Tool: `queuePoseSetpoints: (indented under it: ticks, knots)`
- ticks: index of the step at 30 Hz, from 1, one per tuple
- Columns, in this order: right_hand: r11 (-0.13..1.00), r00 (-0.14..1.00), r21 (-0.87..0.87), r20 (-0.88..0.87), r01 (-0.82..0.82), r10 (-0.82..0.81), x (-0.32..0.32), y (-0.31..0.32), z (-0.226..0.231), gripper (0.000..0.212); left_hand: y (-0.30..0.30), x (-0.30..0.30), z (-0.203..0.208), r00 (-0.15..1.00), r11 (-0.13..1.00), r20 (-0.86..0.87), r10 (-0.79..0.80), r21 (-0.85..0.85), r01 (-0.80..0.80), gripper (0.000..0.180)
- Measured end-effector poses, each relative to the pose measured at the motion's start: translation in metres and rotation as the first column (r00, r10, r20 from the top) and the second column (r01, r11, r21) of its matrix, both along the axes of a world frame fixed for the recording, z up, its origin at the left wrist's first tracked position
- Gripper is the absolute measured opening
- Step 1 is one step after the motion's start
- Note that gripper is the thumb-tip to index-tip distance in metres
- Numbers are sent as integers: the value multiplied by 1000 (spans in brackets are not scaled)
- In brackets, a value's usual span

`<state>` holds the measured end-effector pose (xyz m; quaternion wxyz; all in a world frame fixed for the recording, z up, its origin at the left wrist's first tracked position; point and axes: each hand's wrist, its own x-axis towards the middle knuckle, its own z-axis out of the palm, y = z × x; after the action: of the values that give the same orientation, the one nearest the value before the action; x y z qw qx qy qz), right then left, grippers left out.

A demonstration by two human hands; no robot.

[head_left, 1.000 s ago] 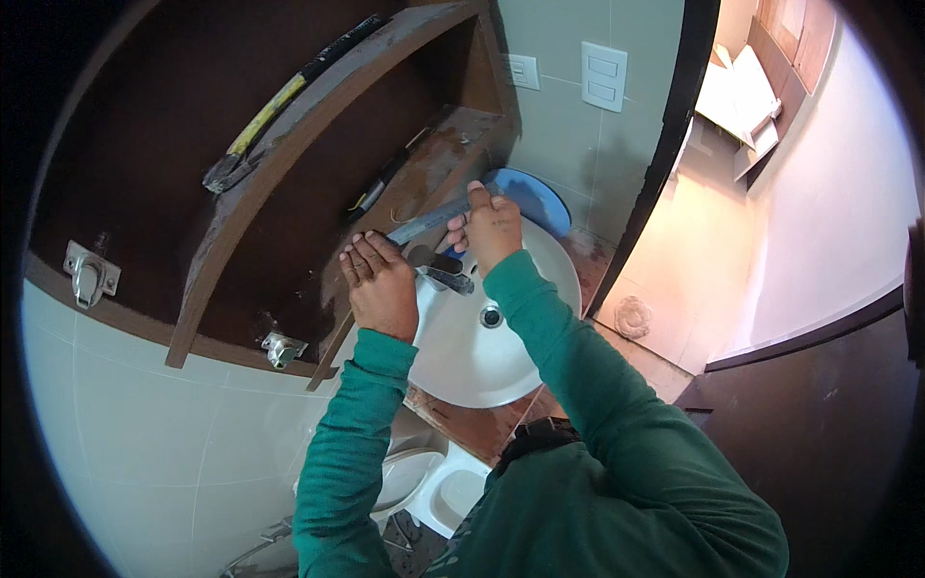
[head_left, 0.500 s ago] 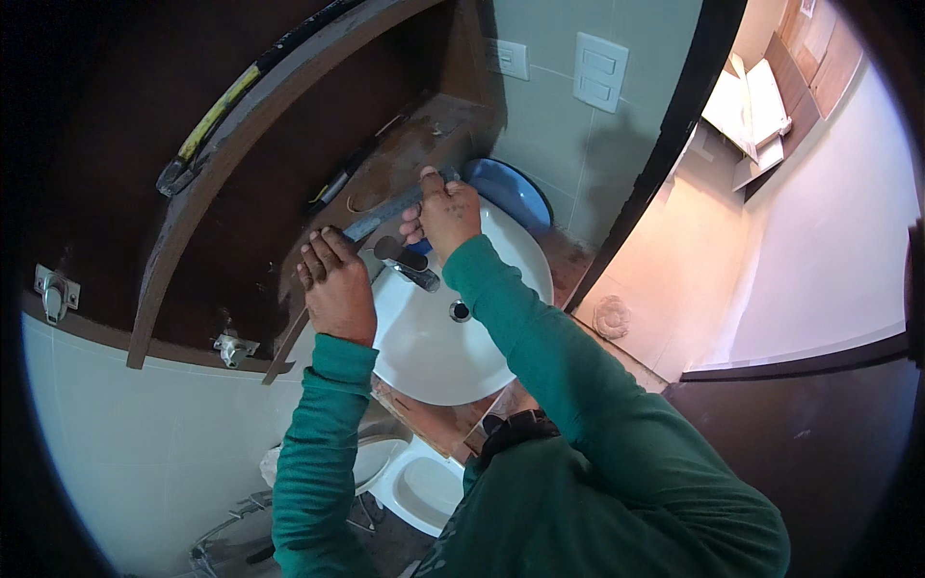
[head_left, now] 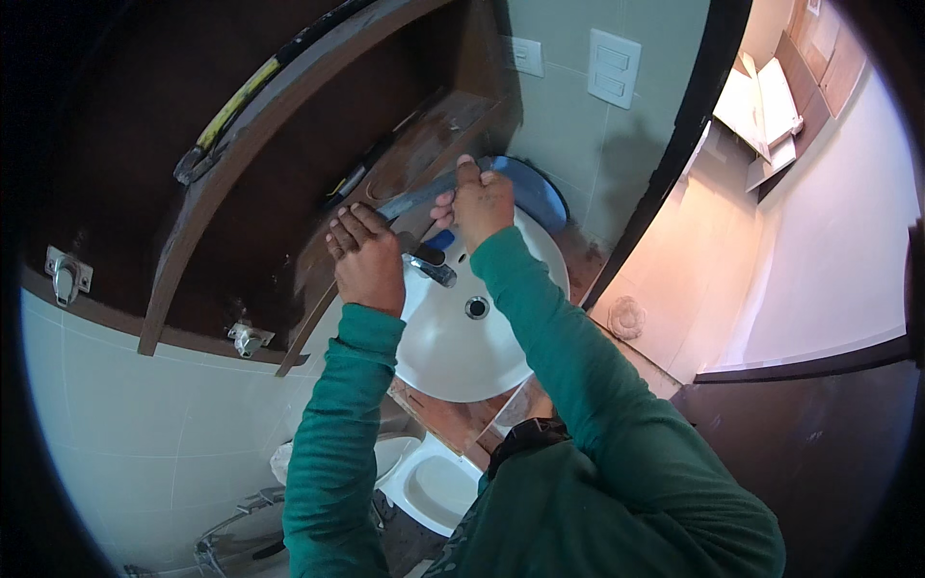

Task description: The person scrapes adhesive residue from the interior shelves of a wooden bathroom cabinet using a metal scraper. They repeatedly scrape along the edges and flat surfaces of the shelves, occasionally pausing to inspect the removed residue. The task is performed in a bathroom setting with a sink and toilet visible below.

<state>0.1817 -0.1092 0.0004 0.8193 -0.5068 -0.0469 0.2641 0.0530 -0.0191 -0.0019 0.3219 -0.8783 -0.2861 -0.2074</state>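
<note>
A long, flat grey-blue strip (head_left: 414, 199) lies along the front edge of the brown cabinet's bottom board (head_left: 438, 144), above the washbasin. My right hand (head_left: 482, 204) is closed around its right end, thumb on top and fingers curled beneath. At the left end my left hand (head_left: 369, 265) lies with fingers stretched out together, their tips resting over the strip and the board edge. Just below the strip, between my hands, the chrome faucet (head_left: 438, 273) reaches over the white basin (head_left: 453, 356), with a small blue thing (head_left: 441, 239) behind it.
A blue bowl-like thing (head_left: 535, 188) leans behind the basin. A yellow-and-black tool (head_left: 236, 108) rests on the upper shelf edge, another dark tool (head_left: 352, 178) inside the cabinet. Metal hinges (head_left: 251, 339) stick out at left. A toilet (head_left: 434, 486) stands below; a doorway opens at right.
The whole view has shifted slightly, so the scene sits farther right. Both hands have moved a little away and to the right with the strip. My grip looks the same.
</note>
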Motion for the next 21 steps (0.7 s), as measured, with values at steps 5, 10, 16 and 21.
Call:
queuePoseSetpoints:
  ticks: [5, 10, 16, 21]
  knots:
    - [998, 998, -37, 37, 43, -41, 8, 8, 6, 43, -10, 8, 1, 999, 999, 23, 39, -13, -39, 44]
    - [1000, 1000, -6, 28, -4, 4, 16, 17, 3, 42, 1, 12, -2, 996, 995, 21, 92, -38, -91, 44]
    - [996, 999, 71, -4, -51, 51, 21, 0, -1, 44, -2, 17, -2, 998, 999, 44, 37, -29, -36, 46]
    - [997, 998, 51, -9, -54, 54, 23, 0, 4, 44, 3, 26, -10, 994, 994, -6, 107, 30, -107, 49]
